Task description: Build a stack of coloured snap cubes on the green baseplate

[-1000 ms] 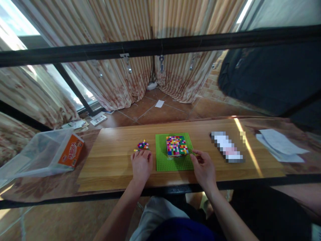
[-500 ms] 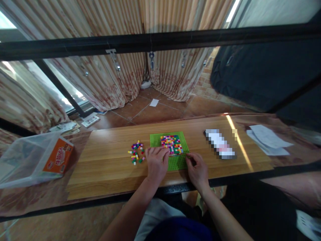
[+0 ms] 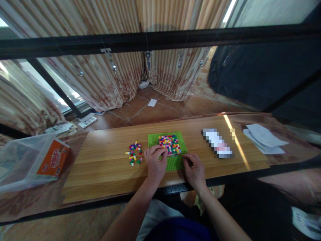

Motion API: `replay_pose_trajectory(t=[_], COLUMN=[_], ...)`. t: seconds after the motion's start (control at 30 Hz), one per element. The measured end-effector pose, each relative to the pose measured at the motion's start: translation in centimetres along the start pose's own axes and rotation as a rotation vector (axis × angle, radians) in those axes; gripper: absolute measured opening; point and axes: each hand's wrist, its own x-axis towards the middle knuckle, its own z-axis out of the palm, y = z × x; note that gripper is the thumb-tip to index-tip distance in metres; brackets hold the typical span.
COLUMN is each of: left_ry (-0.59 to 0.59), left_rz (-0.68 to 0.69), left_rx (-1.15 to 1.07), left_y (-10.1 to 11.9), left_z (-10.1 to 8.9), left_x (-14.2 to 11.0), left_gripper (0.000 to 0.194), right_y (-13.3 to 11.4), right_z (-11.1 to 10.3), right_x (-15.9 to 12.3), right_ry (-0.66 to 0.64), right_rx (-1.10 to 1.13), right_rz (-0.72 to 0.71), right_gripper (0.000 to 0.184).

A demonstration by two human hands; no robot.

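Note:
A green studded baseplate (image 3: 178, 164) lies on the wooden board, with a block of small multicoloured bricks (image 3: 170, 144) packed together on its upper middle. My left hand (image 3: 155, 160) rests over the plate's left side, fingers bent together at the lower left corner of the bricks. Whatever its fingertips pinch is too small to make out. At the plate's right edge is my right hand (image 3: 195, 167), thumb and forefinger closed near the lower right of the bricks; its fingertips' contents cannot be made out either. Loose coloured bricks (image 3: 134, 155) lie scattered left of the plate.
A clear plastic bin (image 3: 27, 160) with an orange label stands at the far left. A phone-like object (image 3: 217, 143), pixelated, lies right of the plate. White papers (image 3: 265, 137) are at the far right. A dark bar (image 3: 160, 40) crosses beyond the wooden board (image 3: 100, 167).
The whole view has shifted slightly, so things appear a little further left. Both hands stay at the plate with nearly the same finger positions.

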Motion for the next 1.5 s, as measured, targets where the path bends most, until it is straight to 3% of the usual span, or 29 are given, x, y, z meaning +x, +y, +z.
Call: replay_pose_trajectory(t=[0.4,0.83,1.03,1.13,1.27,1.4,1.5], left_ry=[-0.097,-0.213,-0.23,-0.195,-0.11,-0.139,-0.162], left_rz=[0.235,0.293,0.256,0.222,0.132,-0.027,-0.08], left_rx=[0.227,0.402,0.335,0.205,0.152,0.196,0.238], left_y=[-0.3,-0.2,0.3,-0.6,-3.2,-5.6,-6.6], left_z=[-0.5,-0.8,-1.3,-2.5,-5.6,-8.7,-9.8], left_x=[-0.6,-0.9,-0.6,-0.2,-0.4,-2.0,-3.2], left_gripper=[0.016,0.02,0.02,0.023,0.025,0.02,0.02], right_y=[0.0,0.3,0.4,0.5,0.8,1.1,1.2], right_z=[0.2,0.7,0.8,0.8,0.7,0.8,0.8], right_x=[-0.1,-0.2,-0.3,-0.3,-0.3,-0.5,-0.6], right_ry=[-0.006,-0.032,-0.028,-0.027,-0.019,-0.008,-0.018], right_rx=[-0.031,-0.091,-0.126,-0.117,-0.108,-0.121,-0.123], right_rz=[-0.027,-0.066,-0.092,-0.106,-0.128,-0.14,-0.149], right_gripper=[0.019,0.02,0.021,0.021,0.02,0.02,0.02])
